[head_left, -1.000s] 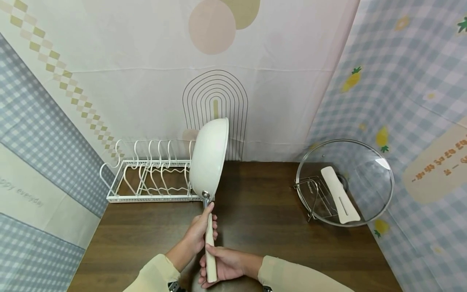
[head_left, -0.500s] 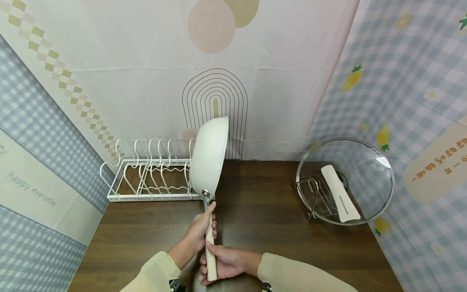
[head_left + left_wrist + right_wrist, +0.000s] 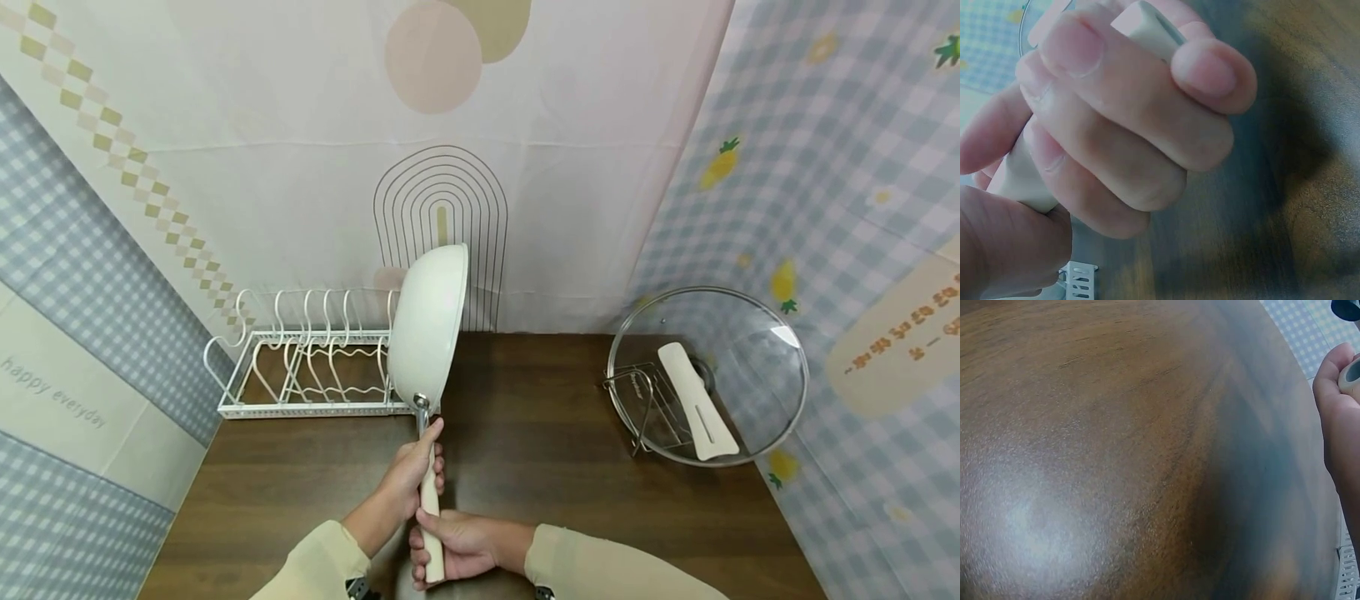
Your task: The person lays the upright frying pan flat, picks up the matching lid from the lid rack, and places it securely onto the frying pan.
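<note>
A white frying pan [image 3: 427,321] stands on its side, tilted, at the right end of a white wire rack [image 3: 315,408], its open side turned to the right. Its long cream handle [image 3: 431,496] points towards me. My left hand [image 3: 405,477] grips the handle just below the metal joint, thumb along the top. Lower down, my right hand [image 3: 465,546] holds the handle's end with its thumb across it. Curled fingers [image 3: 1129,125] wrap the handle in the left wrist view. The right wrist view catches only part of a hand [image 3: 1341,425] around the handle's end. Where pan and rack meet is partly hidden.
At the right, a large glass lid [image 3: 757,358] with a long white grip leans in a small metal wire stand [image 3: 647,408]. Printed cloths hang behind and at both sides of the dark wooden table [image 3: 540,433]. The rack's white hoops stand left of the pan.
The pan and my left hand hold their place. My right thumb has shifted slightly to the left over the handle. The head view has moved a little.
</note>
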